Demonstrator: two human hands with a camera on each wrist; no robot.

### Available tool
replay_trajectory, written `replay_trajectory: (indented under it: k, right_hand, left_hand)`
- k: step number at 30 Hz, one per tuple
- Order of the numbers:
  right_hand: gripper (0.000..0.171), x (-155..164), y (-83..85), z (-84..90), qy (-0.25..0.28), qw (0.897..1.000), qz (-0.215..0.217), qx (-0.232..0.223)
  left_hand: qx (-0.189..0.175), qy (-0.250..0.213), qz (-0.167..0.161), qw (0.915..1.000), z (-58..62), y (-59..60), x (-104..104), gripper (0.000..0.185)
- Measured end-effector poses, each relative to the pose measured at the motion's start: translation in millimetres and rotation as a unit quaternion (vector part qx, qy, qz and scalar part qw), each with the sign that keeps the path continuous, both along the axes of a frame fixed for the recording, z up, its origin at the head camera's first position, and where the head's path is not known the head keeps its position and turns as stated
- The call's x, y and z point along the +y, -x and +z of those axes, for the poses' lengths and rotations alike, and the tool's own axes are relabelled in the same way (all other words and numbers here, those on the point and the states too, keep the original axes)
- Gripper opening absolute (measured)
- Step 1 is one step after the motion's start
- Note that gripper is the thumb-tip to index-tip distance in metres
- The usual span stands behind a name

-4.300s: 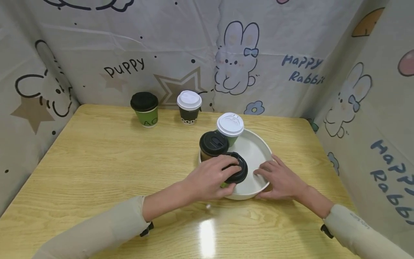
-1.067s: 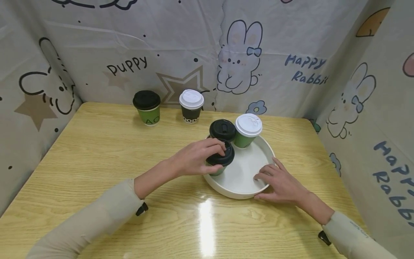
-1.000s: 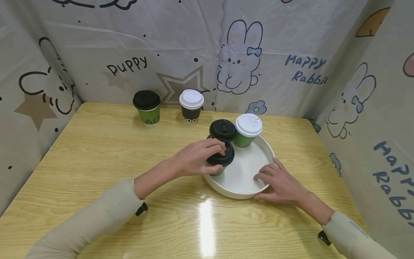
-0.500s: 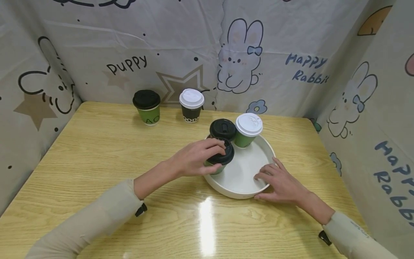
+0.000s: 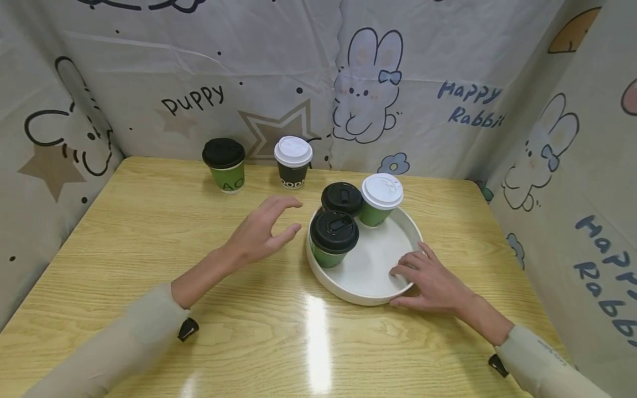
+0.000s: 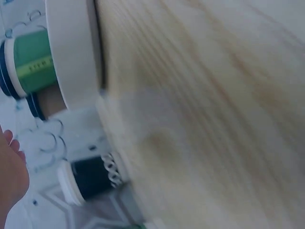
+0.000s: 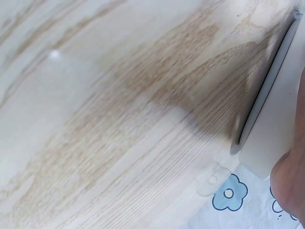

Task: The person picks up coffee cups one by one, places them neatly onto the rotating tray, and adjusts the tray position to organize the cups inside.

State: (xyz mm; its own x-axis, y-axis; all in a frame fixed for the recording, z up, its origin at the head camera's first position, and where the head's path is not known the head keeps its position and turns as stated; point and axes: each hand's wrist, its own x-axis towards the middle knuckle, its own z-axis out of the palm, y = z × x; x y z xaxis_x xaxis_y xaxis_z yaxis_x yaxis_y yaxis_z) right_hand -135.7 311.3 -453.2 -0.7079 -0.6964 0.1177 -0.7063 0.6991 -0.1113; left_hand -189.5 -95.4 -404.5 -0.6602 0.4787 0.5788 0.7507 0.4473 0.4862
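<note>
My left hand [image 5: 260,231] hovers over the table left of the round white tray [image 5: 343,288], thumb and fingers apart, holding nothing. Closest to it in the tray stands a green paper coffee cup with a black lid [image 5: 334,239]. Behind that cup is another black-lidded cup [image 5: 342,198], its body mostly hidden in the head view but brownish in the left wrist view. Beside it stands a green cup with a white lid [image 5: 380,199]. My right hand [image 5: 432,279] grips the tray's right rim, fingers over the inside and thumb outside.
Two more cups stand upright at the back of the wooden table [image 5: 149,232]: a green one with a black lid [image 5: 225,165] and a smaller dark one with a white lid [image 5: 292,161]. A printed cloth [image 5: 278,66] hangs behind and along both sides.
My left hand has let go of the front black-lidded cup and drawn back to the left. Earlier, that cup moved left within the tray. My right hand stays on the rim.
</note>
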Motion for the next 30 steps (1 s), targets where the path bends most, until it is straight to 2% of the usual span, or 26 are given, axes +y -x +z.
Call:
replay_trajectory:
  k: [5,8,13,17,22,25,30]
  right_hand:
    - [0.057,-1,-0.8,0.3,0.001,1.0,-0.003,-0.001]
    - [0.058,-2,-1.2,1.4,0.002,1.0,-0.006,-0.007]
    - [0.058,-3,-1.3,2.6,0.003,1.0,-0.009,-0.014]
    - [0.057,-2,-1.2,1.9,0.003,1.0,-0.008,-0.009]
    - [0.057,-2,-1.1,0.4,0.01,1.0,-0.003,0.004]
    - [0.057,-3,-1.8,0.1,0.013,1.0,-0.003,0.006]
    - [0.059,-4,-3.5,-0.5,0.009,1.0,-0.011,0.002]
  left_hand:
    - [-0.046,-0.054,0.041,0.9966,-9.5,8.6,-24,0.038]
    - [-0.098,-0.091,0.07,0.9885,-13.8,14.4,-39,0.037]
    - [-0.193,-0.151,0.112,0.963,-16.1,20.6,-62,0.044]
    - [-0.239,-0.185,0.146,0.942,-16.0,26.3,-71,0.054]
    - [-0.275,-0.206,0.178,0.9222,-15.3,32.1,-76,0.065]
    - [-0.293,-0.23,0.197,0.907,-15.7,35.9,-77,0.067]
    - [-0.306,-0.254,0.241,0.885,-17.7,43.3,-79,0.069]
